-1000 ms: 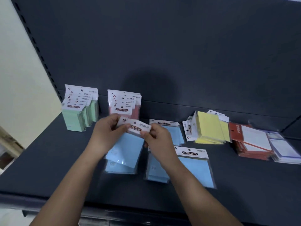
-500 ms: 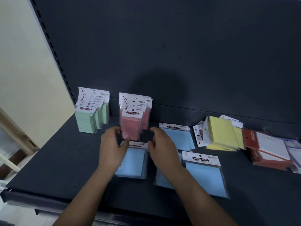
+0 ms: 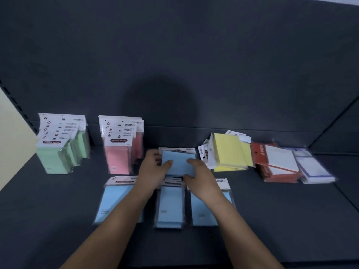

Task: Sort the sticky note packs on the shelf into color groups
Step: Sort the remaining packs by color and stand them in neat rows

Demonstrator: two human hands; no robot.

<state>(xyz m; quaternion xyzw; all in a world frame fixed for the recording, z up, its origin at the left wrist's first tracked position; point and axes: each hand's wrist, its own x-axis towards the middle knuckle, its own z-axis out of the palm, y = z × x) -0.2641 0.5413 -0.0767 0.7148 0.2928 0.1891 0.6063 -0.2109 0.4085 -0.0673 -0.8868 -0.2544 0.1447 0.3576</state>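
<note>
A far blue pack (image 3: 177, 165) is gripped, thumb and curled fingers, by the left hand (image 3: 152, 169) and right hand (image 3: 203, 180).

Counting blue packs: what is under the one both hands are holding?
Past the far edge of the held blue pack, only white header cards peek out; how many packs lie beneath is hidden.

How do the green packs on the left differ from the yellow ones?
The green packs stand upright in a neat row, labels facing forward; the yellow packs lie slanted in a loose heap, labels turned sideways. Both have white labels and sit on the shelf.
</note>
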